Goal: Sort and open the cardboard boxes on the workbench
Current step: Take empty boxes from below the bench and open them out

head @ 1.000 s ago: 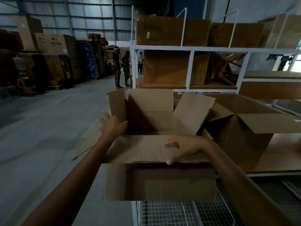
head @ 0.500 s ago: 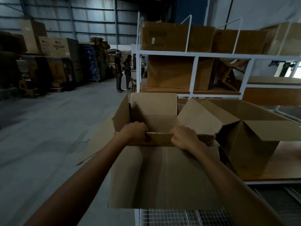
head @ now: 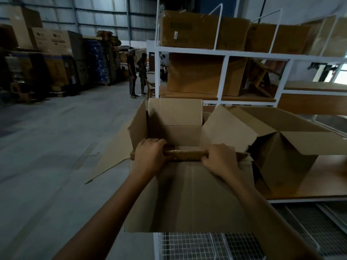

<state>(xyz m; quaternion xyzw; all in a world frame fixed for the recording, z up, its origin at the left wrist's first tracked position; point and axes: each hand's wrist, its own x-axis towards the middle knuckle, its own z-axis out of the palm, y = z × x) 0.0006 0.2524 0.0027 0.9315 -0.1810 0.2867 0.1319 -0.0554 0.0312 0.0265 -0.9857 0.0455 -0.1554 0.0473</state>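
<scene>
box: open brown cardboard box (head: 189, 196) in front of me, at the near-left end of the wooden workbench top (head: 319, 184), flaps up
near flap: folded over, its edge pinched in both my hands
left hand (head: 150, 156): closed on the flap edge, left side
right hand (head: 219, 158): closed on the same edge, right side
neighbour: second open brown cardboard box (head: 285, 158) just to the right, on the bench
behind: white metal shelving (head: 227, 55) with closed cartons

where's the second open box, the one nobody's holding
In the head view the second open box sits on the wooden workbench top, right of centre, immediately right of the held box and below the white shelving rack.
</scene>
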